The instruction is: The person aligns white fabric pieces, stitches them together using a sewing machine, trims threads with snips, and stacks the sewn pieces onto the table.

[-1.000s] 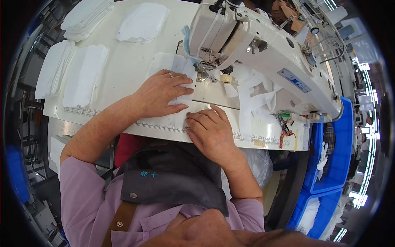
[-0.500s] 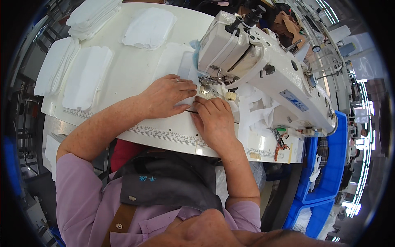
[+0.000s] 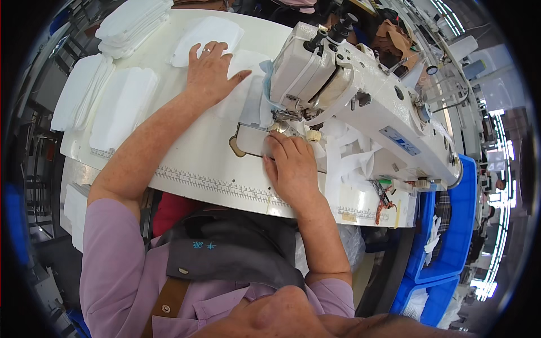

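My left hand [image 3: 211, 73] reaches to the far side of the table, fingers spread, its tips over the near edge of a white fabric piece [image 3: 220, 32]. My right hand [image 3: 294, 169] rests on the bed of a white sewing machine [image 3: 360, 96], just in front of the presser foot [image 3: 288, 115]. Its fingers are bent together, the thumb stands apart, and I see nothing held. Beside the needle area lies another white fabric piece [image 3: 256, 101], with a light blue strip [image 3: 267, 84] against the machine head.
Stacks of white fabric pieces [image 3: 132, 28] lie at the left, with more piles [image 3: 81, 93] nearer. White strips [image 3: 344, 152] bunch under the machine arm. Small snips [image 3: 383, 194] lie at the right near the table edge. Blue bins [image 3: 451, 248] stand below.
My left hand has lifted from beside the presser foot and moved up and left to the far fabric piece, its fingers spreading. My right hand has stayed almost in place.
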Motion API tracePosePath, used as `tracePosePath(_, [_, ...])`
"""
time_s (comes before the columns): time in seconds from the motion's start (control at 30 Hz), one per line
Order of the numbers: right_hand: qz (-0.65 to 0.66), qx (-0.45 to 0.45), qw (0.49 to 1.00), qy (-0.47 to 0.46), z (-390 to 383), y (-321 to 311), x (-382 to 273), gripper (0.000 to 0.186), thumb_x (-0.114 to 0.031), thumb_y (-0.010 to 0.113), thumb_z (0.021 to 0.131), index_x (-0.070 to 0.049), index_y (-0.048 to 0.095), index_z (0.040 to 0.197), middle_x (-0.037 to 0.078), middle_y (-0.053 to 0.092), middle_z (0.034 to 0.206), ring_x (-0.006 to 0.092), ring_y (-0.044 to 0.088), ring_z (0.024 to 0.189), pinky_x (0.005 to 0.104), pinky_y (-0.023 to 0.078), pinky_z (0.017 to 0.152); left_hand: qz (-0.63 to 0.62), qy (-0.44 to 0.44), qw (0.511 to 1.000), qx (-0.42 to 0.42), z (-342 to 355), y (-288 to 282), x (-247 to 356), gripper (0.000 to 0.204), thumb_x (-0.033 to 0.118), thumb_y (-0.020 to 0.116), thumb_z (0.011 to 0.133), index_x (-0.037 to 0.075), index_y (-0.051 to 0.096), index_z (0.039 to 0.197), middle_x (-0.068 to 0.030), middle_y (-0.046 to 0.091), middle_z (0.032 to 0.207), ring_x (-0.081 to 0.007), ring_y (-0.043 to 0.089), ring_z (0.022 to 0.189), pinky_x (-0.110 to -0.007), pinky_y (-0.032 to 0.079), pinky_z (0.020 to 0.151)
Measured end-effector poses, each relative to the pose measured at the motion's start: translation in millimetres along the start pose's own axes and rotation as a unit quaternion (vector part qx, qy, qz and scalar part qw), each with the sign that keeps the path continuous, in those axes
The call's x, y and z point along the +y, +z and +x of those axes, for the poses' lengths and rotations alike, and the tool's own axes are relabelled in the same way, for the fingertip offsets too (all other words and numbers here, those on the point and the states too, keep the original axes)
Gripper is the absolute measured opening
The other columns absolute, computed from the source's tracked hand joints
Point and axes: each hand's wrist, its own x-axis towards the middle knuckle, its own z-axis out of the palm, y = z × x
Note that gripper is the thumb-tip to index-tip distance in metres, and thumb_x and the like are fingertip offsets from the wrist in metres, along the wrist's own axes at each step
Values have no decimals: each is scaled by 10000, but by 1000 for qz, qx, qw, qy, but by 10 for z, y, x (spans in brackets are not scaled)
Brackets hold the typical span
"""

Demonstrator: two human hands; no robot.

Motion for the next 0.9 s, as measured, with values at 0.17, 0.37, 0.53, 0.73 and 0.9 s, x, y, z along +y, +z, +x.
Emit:
tracePosePath(0.17, [15, 10, 1000, -7, 9, -7, 23, 394, -171, 733, 859, 0, 654, 1205, 120, 660, 1299, 294, 618, 1130, 456, 466, 976, -58, 41, 997, -4, -41, 13, 146, 203, 208, 772, 898, 87, 742, 1058, -45, 641, 1363, -226, 555, 1328, -506, 334, 1169])
tracePosePath(0.37, [8, 6, 1000, -1, -5, 5, 16, 397, -162, 746, 844, -18, 651, 1202, 113, 662, 1304, 301, 620, 1111, 452, 468, 931, -332, -18, 941, 72, 169, 70, 44, 157, 124, 766, 888, 54, 714, 1019, -122, 725, 1099, -351, 708, 929, -393, 571, 821])
tracePosePath(0.53, [9, 1, 1000, 5, -22, -20, 30, 383, -146, 734, 847, -24, 639, 1198, 112, 661, 1303, 302, 616, 1108, 457, 466, 918, -294, -131, 945, 56, 649, -164, -454, 441, 185, 787, 916, 122, 634, 1325, -102, 709, 1279, -297, 678, 1176, -415, 549, 1009])
tracePosePath(0.73, [14, 4, 1000, -3, 19, 3, -7, 393, -136, 737, 837, -16, 643, 1199, 118, 658, 1290, 305, 612, 1092, 458, 463, 901, -82, -184, 976, 81, 715, 111, -1281, 675, 295, 860, 838, 69, 551, 1394, -94, 560, 1467, -295, 567, 1352, -408, 500, 1108])
tracePosePath(0.9, [6, 4, 1000, 0, 9, 1, 14, 397, -127, 740, 834, -7, 644, 1200, 124, 658, 1284, 316, 602, 1075, 461, 462, 908, -133, -96, 984, 66, 391, -405, -1442, 456, 255, 855, 819, 94, 676, 1206, -79, 675, 1240, -253, 643, 1190, -389, 506, 1037])
